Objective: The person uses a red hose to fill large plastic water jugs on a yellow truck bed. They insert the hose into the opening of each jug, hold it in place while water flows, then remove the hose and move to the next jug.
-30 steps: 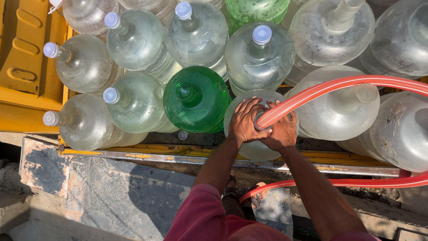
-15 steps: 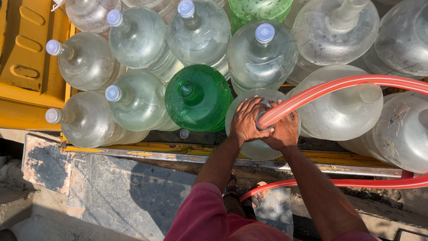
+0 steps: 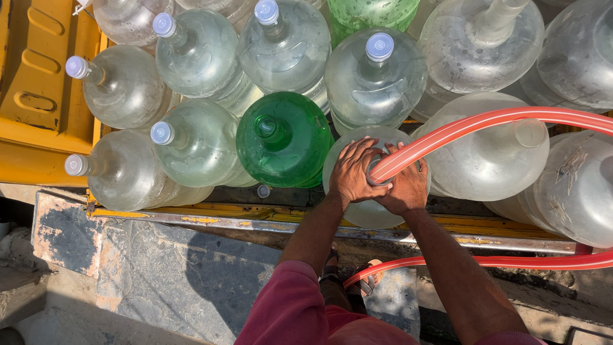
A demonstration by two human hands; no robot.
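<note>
Both my hands are clasped at the mouth of a clear water jug [image 3: 367, 214] standing at the front edge of a vehicle bed. My left hand [image 3: 355, 172] wraps around the jug's neck and the end of a red hose [image 3: 485, 121]. My right hand [image 3: 405, 186] grips the hose end from the right, holding it in the opening. The hose arcs away to the right and loops back below. An open green jug [image 3: 284, 140] stands just left of my hands.
Several clear jugs with pale caps [image 3: 195, 144] crowd the bed to the left and behind; uncapped clear jugs [image 3: 504, 160] stand to the right. A yellow panel [image 3: 38, 96] is far left. A metal ledge [image 3: 211, 217] edges the bed, with concrete [image 3: 159, 281] below.
My hands and the hose stay put at the jug's mouth; the view has shifted slightly, nothing else moved.
</note>
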